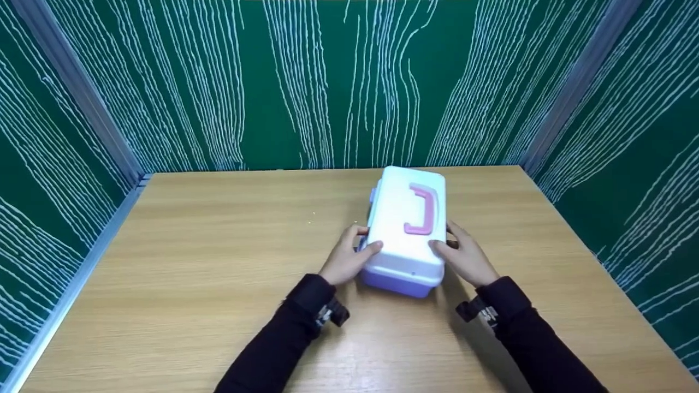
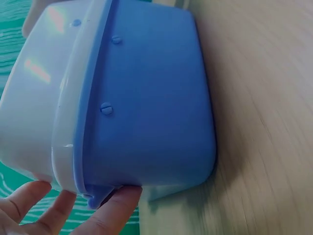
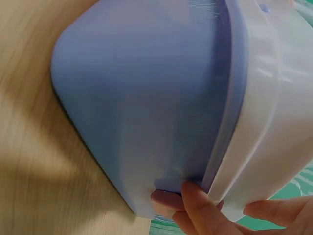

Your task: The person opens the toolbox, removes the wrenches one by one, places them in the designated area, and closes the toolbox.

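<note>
A plastic storage box (image 1: 396,218) with a white lid and a blue-purple base stands on the table, its long side running away from me. A pink carrying handle (image 1: 428,213) lies folded on the lid. My left hand (image 1: 349,255) holds the box's left side, thumb on the lid's edge and fingers down the side. On the opposite side, my right hand (image 1: 464,255) grips the box with its thumb on the lid. In the right wrist view, fingers (image 3: 203,210) touch the side by a pink latch (image 3: 167,201). The lid appears closed; the box's inside is hidden.
The wooden table (image 1: 218,262) spreads around the box. A few tiny specks (image 1: 310,222) lie left of it. Green panels (image 1: 371,82) with white wavy lines stand at the back and both sides, joined by metal posts (image 1: 87,93).
</note>
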`<state>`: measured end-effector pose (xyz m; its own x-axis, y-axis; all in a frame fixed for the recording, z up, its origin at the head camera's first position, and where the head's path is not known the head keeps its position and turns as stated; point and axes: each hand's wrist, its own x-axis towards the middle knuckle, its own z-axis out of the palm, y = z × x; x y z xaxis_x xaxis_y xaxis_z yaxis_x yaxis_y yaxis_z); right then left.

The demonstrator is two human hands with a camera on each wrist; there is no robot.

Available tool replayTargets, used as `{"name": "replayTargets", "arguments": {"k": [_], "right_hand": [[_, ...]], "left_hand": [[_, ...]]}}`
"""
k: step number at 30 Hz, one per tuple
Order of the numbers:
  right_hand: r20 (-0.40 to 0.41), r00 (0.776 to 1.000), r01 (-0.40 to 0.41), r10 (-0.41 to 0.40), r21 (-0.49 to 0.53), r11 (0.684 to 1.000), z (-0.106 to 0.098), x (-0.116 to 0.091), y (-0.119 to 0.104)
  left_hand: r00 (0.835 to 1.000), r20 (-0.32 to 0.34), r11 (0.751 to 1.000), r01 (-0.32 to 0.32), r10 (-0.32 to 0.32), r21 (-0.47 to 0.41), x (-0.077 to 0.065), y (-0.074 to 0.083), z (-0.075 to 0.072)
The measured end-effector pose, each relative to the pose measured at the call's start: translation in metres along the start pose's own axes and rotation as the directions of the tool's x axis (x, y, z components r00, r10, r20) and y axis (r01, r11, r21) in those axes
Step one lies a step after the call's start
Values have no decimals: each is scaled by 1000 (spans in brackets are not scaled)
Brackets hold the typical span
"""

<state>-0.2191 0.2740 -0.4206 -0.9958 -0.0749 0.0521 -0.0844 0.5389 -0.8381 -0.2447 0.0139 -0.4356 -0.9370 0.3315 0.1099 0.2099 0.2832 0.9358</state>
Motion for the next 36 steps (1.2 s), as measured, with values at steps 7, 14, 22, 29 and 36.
{"name": "replayTargets", "arguments": {"k": [7, 14, 22, 29, 36], "right_hand": [[28, 1000, 11, -12, 46, 999, 21, 3, -8], [29, 1000, 4, -5, 28, 1000, 38, 2, -14], [44, 998, 33, -35, 51, 998, 55, -4, -21], [94, 993, 70, -77, 73, 995, 71, -15, -31], [110, 990, 85, -92, 70, 994, 80, -22, -36]], "left_hand": [[1000, 4, 1000, 22, -22, 11, -17, -4, -23], [998, 25, 998, 48, -49, 50, -32, -9, -43], [998, 19, 996, 63, -64, 68, -54, -11, -58], [997, -12, 994, 75, -75, 78, -79, -14, -71], [997, -21, 994, 71, -70, 83, -94, -14, -77]]}}
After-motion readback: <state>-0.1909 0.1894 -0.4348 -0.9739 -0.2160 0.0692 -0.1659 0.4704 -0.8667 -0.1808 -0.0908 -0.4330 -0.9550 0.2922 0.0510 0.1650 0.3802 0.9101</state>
